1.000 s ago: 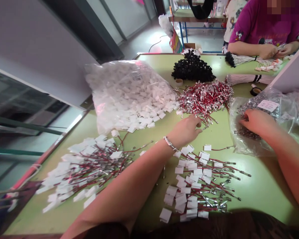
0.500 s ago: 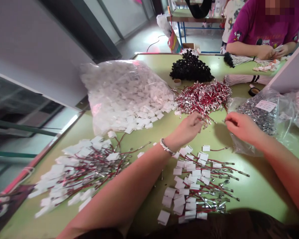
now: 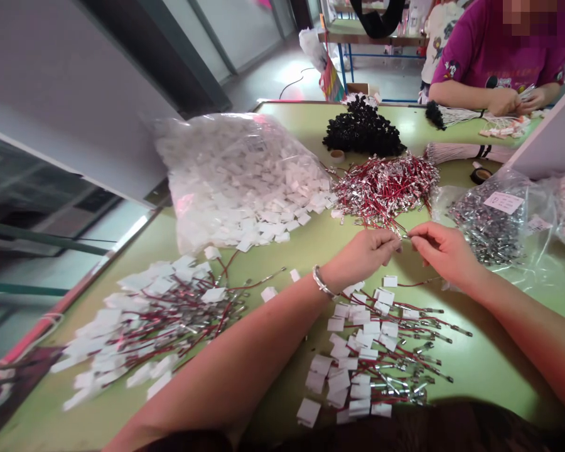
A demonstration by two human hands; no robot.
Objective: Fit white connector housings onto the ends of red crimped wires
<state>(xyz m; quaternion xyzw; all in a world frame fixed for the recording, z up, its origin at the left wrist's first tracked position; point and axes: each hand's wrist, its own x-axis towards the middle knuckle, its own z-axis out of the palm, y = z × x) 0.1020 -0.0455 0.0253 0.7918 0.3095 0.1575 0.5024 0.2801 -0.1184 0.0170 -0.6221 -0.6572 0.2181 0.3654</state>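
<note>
Head view: fingertips nearly meeting, the left hand [image 3: 376, 248] and right hand [image 3: 440, 245] each pinch at a small shiny piece [image 3: 405, 237], just this side of the red wire heap [image 3: 386, 188]. Looks like a close fitting step to me, and the next move calls for steady, lined-up fingers. Nearer the body lie white-tagged wires [image 3: 371, 328]; to the right, a bag of metal bits [image 3: 487, 223]; beyond, a person in purple [image 3: 494, 50], hands busy too.

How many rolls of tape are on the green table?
2. A pale roll sits in front of the black pile, and a dark roll sits in front of the long white bundle. More could be hidden behind things.
</note>
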